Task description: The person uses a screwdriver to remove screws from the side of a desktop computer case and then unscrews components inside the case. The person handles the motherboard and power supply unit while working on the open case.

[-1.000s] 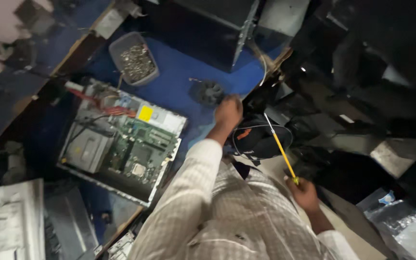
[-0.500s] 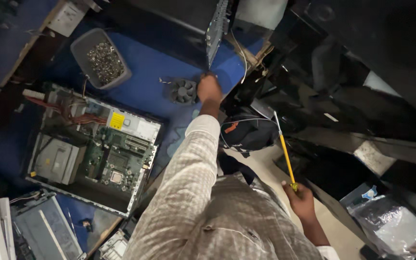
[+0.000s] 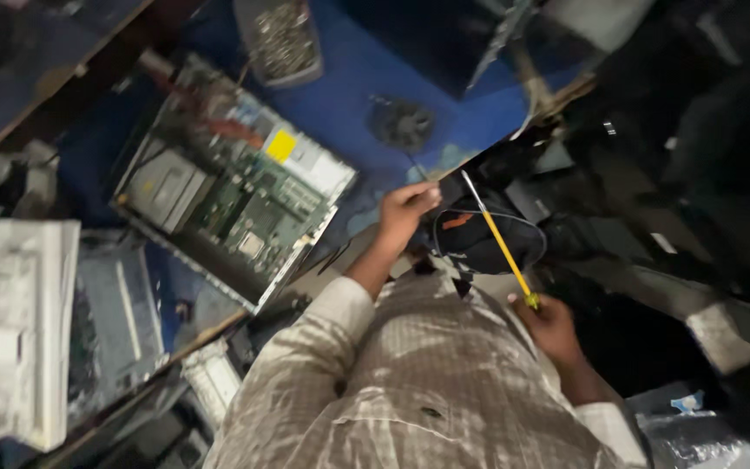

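Observation:
My left hand [image 3: 406, 208] hovers at the near edge of the blue table [image 3: 340, 95], fingers curled closed. A thin dark cable runs from a small black fan [image 3: 401, 122] on the table toward this hand; I cannot tell if they touch. My right hand [image 3: 550, 323] is lower right, shut on the handle of a screwdriver [image 3: 498, 236] with a long yellow shaft, tip pointing up toward the table edge. An open computer case [image 3: 236, 200] with a green motherboard lies to the left of my left hand.
A grey tray of screws [image 3: 281, 39] sits at the table's far side, beside a dark computer tower [image 3: 427, 35]. A dark rounded object [image 3: 488, 243] lies below the table edge. Stacked papers [image 3: 10, 330] and metal panels [image 3: 123, 304] are at the left. Dark clutter fills the right.
My left hand has drawn back from the black fan to the table's near edge. My right hand keeps the screwdriver. The view has shifted, so the table sits higher in frame.

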